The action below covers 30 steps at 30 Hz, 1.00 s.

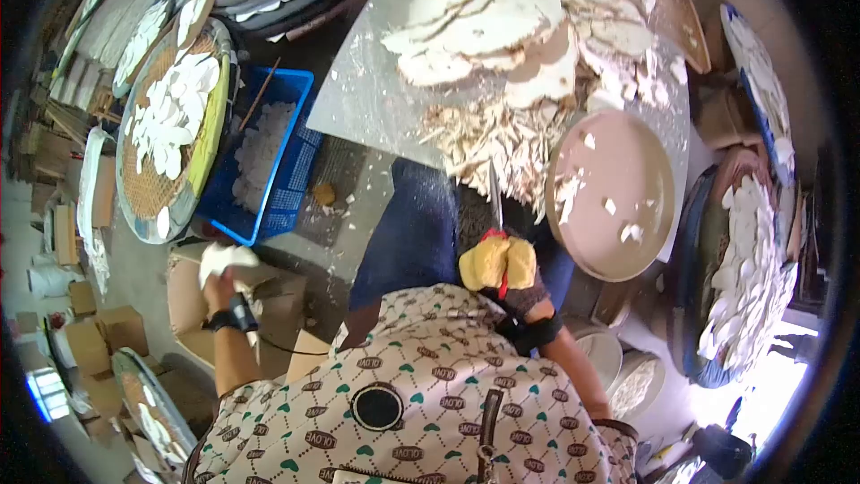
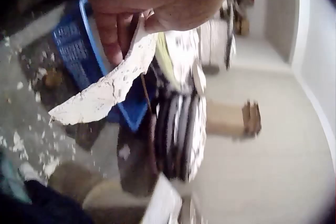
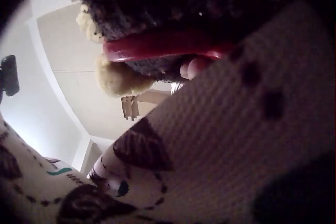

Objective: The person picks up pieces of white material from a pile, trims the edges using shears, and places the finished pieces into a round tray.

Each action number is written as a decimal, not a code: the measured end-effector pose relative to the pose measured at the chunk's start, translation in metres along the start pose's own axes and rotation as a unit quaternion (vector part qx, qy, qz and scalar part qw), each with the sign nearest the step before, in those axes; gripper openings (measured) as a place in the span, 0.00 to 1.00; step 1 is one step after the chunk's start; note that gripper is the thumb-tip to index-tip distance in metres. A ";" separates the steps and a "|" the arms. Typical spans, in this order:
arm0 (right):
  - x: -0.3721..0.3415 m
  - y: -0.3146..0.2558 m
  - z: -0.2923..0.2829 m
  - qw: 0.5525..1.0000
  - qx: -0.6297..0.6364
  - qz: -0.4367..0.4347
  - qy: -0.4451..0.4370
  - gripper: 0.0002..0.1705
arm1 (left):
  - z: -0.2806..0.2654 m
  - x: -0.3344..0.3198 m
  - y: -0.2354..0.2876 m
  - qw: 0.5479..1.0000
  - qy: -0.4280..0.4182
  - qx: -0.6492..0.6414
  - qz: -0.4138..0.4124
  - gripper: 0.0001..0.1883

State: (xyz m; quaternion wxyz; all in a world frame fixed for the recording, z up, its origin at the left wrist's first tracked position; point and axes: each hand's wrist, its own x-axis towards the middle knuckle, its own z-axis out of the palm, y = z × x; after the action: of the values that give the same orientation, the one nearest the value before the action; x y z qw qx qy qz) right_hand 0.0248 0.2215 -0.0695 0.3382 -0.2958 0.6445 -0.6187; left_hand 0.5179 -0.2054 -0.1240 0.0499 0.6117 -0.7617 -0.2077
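Observation:
Out to the left, my left hand pinches a thin white slice with a ragged edge. In the left wrist view the slice hangs from between thumb and fingers, partly in front of the blue basket. My right hand, in a dark glove with yellow fingers, grips red-handled scissors close before the apron. Their blades point toward a heap of cut strips at the table's near edge. In the right wrist view, the red handle runs through the gloved hand.
Large white slabs lie on the metal table. A round tan tray with a few scraps overlaps its right side. Left stand a blue basket of white pieces and a woven tray of slices. More slices fill a tray at right.

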 end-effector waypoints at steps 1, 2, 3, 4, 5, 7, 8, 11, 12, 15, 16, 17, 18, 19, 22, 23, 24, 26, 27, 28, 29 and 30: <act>0.003 -0.001 0.002 0.992 0.120 0.048 -0.002 0.22 | 0.007 0.015 -0.087 0.906 0.017 -0.414 -0.088 0.24; 0.005 -0.004 0.005 0.952 0.284 0.110 0.015 0.24 | 0.005 0.022 -0.139 0.765 0.074 -0.619 -0.159 0.26; 0.008 -0.011 0.008 0.870 0.449 0.199 0.053 0.22 | 0.000 0.012 -0.147 0.606 0.097 -0.761 -0.212 0.27; 0.007 0.000 0.003 0.914 0.377 0.146 -0.009 0.19 | -0.001 0.006 -0.138 0.538 0.115 -0.800 -0.239 0.27; 0.010 -0.009 0.004 0.971 0.218 0.098 -0.029 0.20 | -0.003 0.005 -0.115 0.469 0.131 -0.833 -0.264 0.27; 0.008 0.005 -0.001 0.948 0.286 0.122 -0.061 0.14 | 0.021 0.036 -0.102 0.602 0.019 -0.771 -0.208 0.26; 0.007 0.007 0.001 0.964 0.229 0.129 -0.050 0.15 | 0.002 0.012 0.023 0.684 0.053 -0.715 -0.133 0.25; 0.005 0.013 0.003 0.975 0.165 0.144 -0.038 0.16 | 0.003 0.045 0.214 0.800 0.011 -0.598 -0.049 0.19; 0.007 0.009 0.003 0.977 0.152 0.146 -0.043 0.16 | 0.007 0.054 0.271 0.824 0.008 -0.566 -0.026 0.19; 0.013 0.000 0.003 0.969 0.185 0.157 -0.045 0.16 | 0.019 0.072 0.408 0.809 -0.109 -0.556 0.156 0.17; 0.015 -0.003 0.003 0.961 0.218 0.164 -0.039 0.15 | 0.028 0.080 0.446 0.825 -0.128 -0.513 0.201 0.16; 0.016 -0.006 0.006 0.944 0.280 0.175 -0.015 0.12 | 0.039 0.089 0.481 0.837 -0.148 -0.467 0.244 0.15; 0.015 -0.007 0.007 0.922 0.340 0.185 0.011 0.12 | 0.052 0.100 0.511 0.850 -0.137 -0.402 0.312 0.15; 0.014 0.002 0.005 0.930 0.313 0.191 0.031 0.11 | 0.066 0.112 0.537 0.855 -0.125 -0.333 0.378 0.15; 0.017 0.008 0.000 0.956 0.224 0.188 0.037 0.09 | 0.102 0.142 0.599 0.845 -0.109 -0.237 0.466 0.22; 0.020 0.006 -0.002 0.964 0.192 0.182 0.029 0.09 | 0.106 0.143 0.619 0.851 -0.061 -0.176 0.491 0.25; 0.020 0.004 -0.003 0.968 0.179 0.175 0.025 0.09 | 0.110 0.142 0.635 0.851 -0.012 -0.115 0.513 0.27; 0.025 -0.016 -0.003 0.988 0.094 0.124 -0.002 0.12 | 0.115 0.152 0.650 0.838 -0.029 -0.015 0.545 0.33; 0.019 -0.002 -0.007 0.988 0.095 0.124 0.004 0.23 | 0.118 0.160 0.657 0.822 -0.040 0.031 0.568 0.37; 0.018 0.017 -0.007 0.976 0.165 0.143 0.004 0.26 | 0.118 0.175 0.662 0.811 -0.162 0.006 0.562 0.43; 0.013 0.028 -0.002 0.960 0.233 0.154 0.025 0.29 | 0.119 0.179 0.663 0.802 -0.295 -0.074 0.514 0.45; 0.015 0.011 -0.003 0.981 0.162 0.103 0.024 0.31 | 0.122 0.183 0.666 0.784 -0.413 -0.148 0.440 0.47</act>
State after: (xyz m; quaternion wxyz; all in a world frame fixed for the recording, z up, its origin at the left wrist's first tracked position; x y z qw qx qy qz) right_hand 0.0141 0.2118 -0.0811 0.4280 -0.1544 0.5703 -0.6839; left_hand -0.1739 -0.2382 -0.0163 -0.0935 0.0512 -0.8555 -0.5067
